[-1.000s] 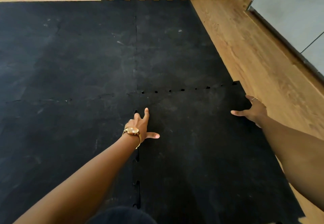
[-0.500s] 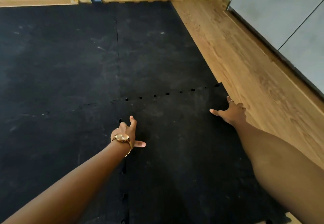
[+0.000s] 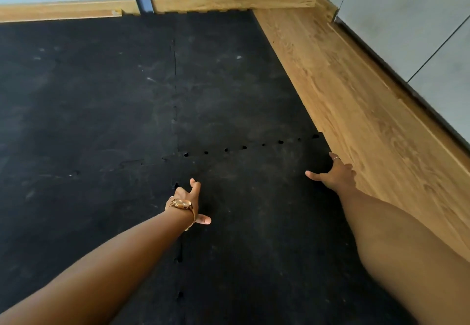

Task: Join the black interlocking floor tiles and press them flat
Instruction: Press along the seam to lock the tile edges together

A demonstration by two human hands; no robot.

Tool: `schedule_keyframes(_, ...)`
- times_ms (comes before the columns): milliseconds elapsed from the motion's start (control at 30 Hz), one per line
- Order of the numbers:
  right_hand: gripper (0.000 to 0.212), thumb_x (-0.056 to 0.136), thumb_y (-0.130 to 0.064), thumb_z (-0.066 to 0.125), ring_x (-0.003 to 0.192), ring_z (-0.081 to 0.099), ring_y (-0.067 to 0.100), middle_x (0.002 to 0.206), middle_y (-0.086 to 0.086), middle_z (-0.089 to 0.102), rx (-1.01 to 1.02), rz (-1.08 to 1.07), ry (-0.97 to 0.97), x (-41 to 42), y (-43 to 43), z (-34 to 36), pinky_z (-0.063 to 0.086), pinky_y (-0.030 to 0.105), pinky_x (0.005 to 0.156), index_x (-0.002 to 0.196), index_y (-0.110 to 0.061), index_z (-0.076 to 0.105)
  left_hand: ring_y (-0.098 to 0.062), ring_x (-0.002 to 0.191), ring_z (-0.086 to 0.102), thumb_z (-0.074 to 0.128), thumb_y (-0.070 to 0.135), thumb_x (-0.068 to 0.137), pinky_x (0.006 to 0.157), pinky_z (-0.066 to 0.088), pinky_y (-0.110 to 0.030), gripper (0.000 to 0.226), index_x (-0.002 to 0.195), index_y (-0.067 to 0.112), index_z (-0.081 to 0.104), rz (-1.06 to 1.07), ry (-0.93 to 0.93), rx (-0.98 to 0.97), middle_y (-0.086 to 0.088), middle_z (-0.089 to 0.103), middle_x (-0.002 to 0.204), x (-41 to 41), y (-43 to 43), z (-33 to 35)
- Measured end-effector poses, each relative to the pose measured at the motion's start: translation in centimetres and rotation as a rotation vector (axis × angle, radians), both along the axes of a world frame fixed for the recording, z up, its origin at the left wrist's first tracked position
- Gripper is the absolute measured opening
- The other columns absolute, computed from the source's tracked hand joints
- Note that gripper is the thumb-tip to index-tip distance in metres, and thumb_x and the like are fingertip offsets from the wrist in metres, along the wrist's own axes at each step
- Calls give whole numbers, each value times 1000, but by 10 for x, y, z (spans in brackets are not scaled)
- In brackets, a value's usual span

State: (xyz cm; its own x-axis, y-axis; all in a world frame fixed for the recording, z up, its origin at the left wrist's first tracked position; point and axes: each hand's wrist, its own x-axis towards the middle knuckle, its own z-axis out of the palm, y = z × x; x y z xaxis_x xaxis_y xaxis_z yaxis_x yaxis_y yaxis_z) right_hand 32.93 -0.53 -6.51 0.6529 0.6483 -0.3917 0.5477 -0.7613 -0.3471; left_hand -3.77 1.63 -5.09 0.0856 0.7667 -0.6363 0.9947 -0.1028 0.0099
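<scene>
On the left lie the laid tiles (image 3: 84, 111), black and already flat on the floor, with a joined tile (image 3: 236, 83) beyond them toward the skirting board (image 3: 229, 2).

The left hand (image 3: 187, 201) (a gold watch (image 3: 181, 203) on its wrist) rests spread and flat on the near tile (image 3: 267, 223), gripping nothing, right at that tile's left seam (image 3: 179, 253), where dark gaps show the teeth are not fully home.

Ahead of both hands runs the far seam (image 3: 250, 146), a row of small open holes between the near tile and the joined tile. It crosses left to right, its long axis square to the reach of the arms.

The right hand (image 3: 333, 174) lies with fingers splayed on the near tile's right edge, some fingers over onto the wooden floor (image 3: 368, 121); whether they curl under the edge I cannot tell.

That hand sits the nearer to the far seam, so I judge the coming move to be a push forward, toward the wall, then pressing down along the holes.
</scene>
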Motion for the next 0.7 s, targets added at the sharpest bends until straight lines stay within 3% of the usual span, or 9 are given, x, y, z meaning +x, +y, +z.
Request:
schedule_keyframes(367, 103, 72, -52, 76, 141, 21, 44, 153, 22, 23, -15, -12, -1, -1, 1, -7, 28, 57, 111, 153, -30, 16, -31, 114, 55, 73, 53, 73, 89, 49, -39, 120, 152, 21, -11, 74, 114, -8, -16, 37, 137, 14, -2, 3)
schedule_keyframes(567, 98, 77, -50, 73, 139, 25, 43, 150, 23, 26, -49, -21, -43, -6, 3, -6, 29, 55, 108, 153, -30, 14, -23, 98, 56, 68, 57, 75, 86, 56, -34, 118, 152, 21, -14, 107, 182, 80, -19, 34, 133, 23, -12, 4)
schedule_keyframes(700, 95, 78, -48, 72, 136, 30, 43, 147, 23, 30, -29, -41, -52, -9, 2, -7, 30, 53, 107, 153, -31, 16, -35, 108, 58, 73, 48, 76, 88, 55, -43, 118, 150, 33, -17, 295, 148, 77, -23, 35, 133, 27, -21, -2)
